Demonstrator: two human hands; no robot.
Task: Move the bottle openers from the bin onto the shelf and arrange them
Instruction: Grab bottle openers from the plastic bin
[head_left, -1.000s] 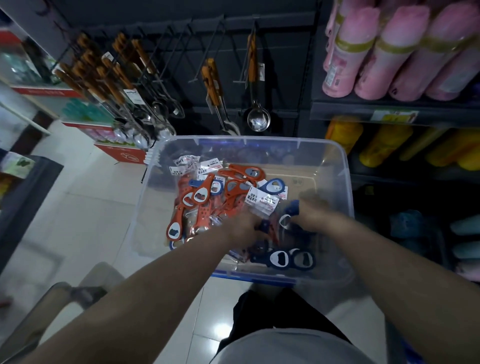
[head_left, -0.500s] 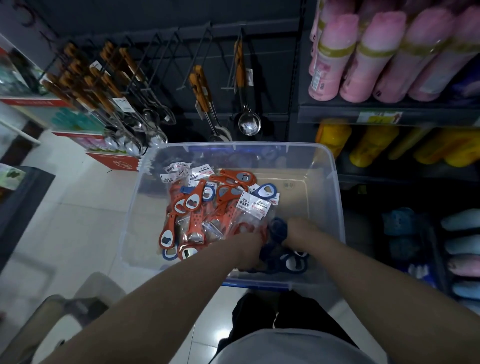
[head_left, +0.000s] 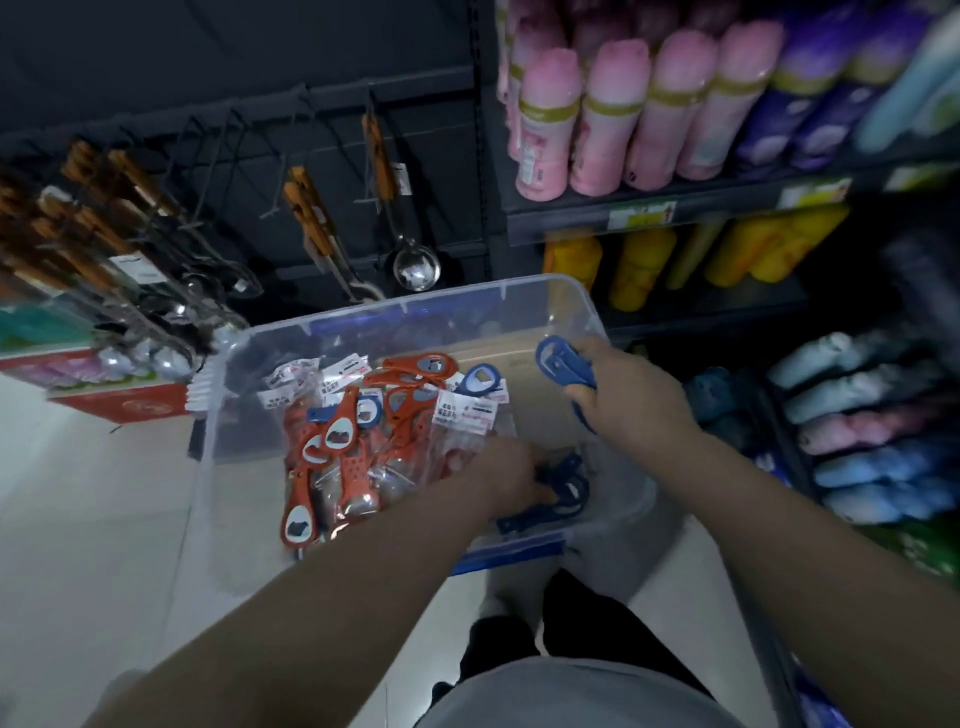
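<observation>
A bunch of blue bottle openers (head_left: 563, 364) is gripped in the right hand (head_left: 631, 402), with the fingers curled round the handles and one rounded head sticking out past the thumb side. This grip is held over the far right corner of the clear plastic bin (head_left: 415, 307), near its rim. Below and to the left of that grip, the left hand (head_left: 511, 475) is lowered into the bin, its fingers closed on dark blue openers (head_left: 569, 491) lying by the near wall. Just left of the left hand, a heap of orange openers (head_left: 340, 447) in clear packets with white labels is piled on the bin floor. A blue-headed opener (head_left: 480, 378) lies between the heap and the right hand. Beyond the right-hand grip, pink bottles (head_left: 613, 119) are stood on a dark shelf (head_left: 561, 221), with yellow bottles (head_left: 639, 265) on the level beneath. Farther left, a ladle (head_left: 415, 266) and wooden-handled utensils (head_left: 104, 218) are hung on hooks.
</observation>
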